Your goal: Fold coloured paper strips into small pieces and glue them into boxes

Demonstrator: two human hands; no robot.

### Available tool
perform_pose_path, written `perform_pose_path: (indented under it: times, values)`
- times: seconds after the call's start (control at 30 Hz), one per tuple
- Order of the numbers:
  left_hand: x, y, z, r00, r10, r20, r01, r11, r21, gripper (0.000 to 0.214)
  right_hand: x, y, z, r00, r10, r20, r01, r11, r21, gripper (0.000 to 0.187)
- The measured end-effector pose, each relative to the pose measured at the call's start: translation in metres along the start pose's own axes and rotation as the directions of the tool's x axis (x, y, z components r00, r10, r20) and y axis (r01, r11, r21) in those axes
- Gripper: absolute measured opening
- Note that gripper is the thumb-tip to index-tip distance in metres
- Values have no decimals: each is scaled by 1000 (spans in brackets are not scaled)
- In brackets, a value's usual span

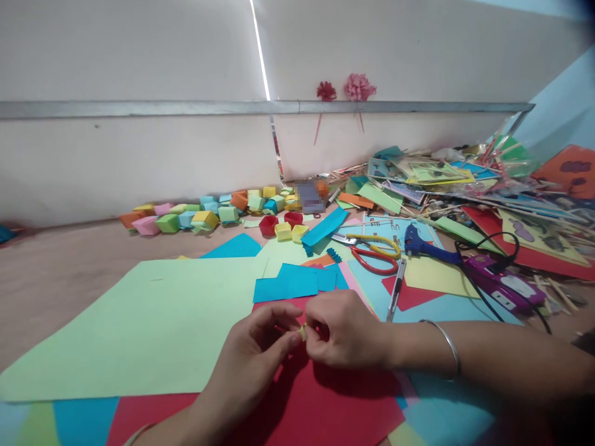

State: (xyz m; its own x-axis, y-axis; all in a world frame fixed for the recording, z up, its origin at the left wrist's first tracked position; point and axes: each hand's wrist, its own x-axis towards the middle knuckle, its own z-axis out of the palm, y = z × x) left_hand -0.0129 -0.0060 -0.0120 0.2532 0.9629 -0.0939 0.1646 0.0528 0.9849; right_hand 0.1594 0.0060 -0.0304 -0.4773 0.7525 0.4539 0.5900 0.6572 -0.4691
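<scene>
My left hand and my right hand meet over a red paper sheet. Both pinch a small yellow folded paper piece between their fingertips. A silver bangle is on my right wrist. Blue paper pieces lie just beyond the hands, and a large light green sheet spreads to the left.
Scissors with red and yellow handles, a blue glue gun, a craft knife and a purple device lie at right. A chain of coloured paper boxes runs along the wall. Piled paper and sticks fill the far right.
</scene>
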Motion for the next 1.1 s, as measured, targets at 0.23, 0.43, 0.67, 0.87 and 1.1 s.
perform_pose_path:
  times: [0.23, 0.43, 0.67, 0.87, 1.1]
  values:
    - [-1, -3, 0, 995, 34, -89, -30, 999, 43, 19, -8, -2, 0, 985, -175, -5, 171, 965, -199, 17]
    - [-2, -4, -3, 989, 69, -132, -52, 990, 129, 16, -12, -5, 0, 967, -247, 60, 254, 931, -261, 27]
    - [-1, -7, -3, 989, 19, -146, 0, 992, 125, 19, -10, -1, 0, 991, -119, 57, 125, 987, -100, 25]
    - [4, -2, -5, 993, -52, -107, 60, 995, 77, 23, -7, 1, 0, 997, -76, -22, 76, 997, -1, 21]
    - [0, -3, -2, 990, 86, -108, -61, 974, 218, 10, -2, -2, 2, 988, -105, -111, 119, 986, 119, 21]
